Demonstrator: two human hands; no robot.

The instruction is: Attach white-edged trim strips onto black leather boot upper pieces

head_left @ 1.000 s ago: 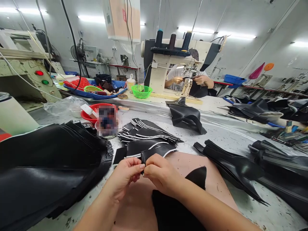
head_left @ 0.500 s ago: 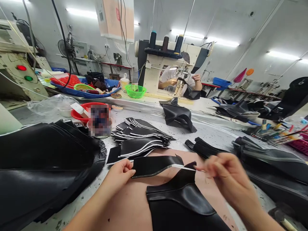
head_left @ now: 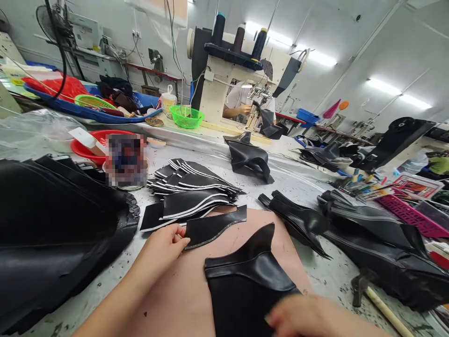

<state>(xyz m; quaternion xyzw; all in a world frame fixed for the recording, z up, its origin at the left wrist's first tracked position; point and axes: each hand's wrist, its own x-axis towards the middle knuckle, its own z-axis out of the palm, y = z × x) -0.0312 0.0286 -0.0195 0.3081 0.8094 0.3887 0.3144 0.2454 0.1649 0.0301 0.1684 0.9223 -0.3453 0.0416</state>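
My left hand [head_left: 171, 241] pinches the left end of a black leather piece [head_left: 213, 227] with one wavy edge. Only a thin greyish line runs along that edge. Below it, a larger black leather panel [head_left: 242, 276] with a raised, curved top part lies on the pinkish board [head_left: 175, 290]. Low in the view, my right hand [head_left: 305, 316] is smeared by motion over the panel's lower right side; whether it holds anything is not visible. Behind the left hand is a pile of black pieces with white edge strips [head_left: 192, 187].
A large stack of black leather [head_left: 59, 224] fills the left side. More black pieces [head_left: 298, 215] lie to the right, beside a hammer [head_left: 382, 309]. A red bowl [head_left: 87, 146] and a sewing machine [head_left: 224, 84] stand farther back, with a person behind the machine.
The white strip on the held piece's edge has come off. My right hand has moved down from that piece's right end to the larger panel. The view has shifted slightly rightward.
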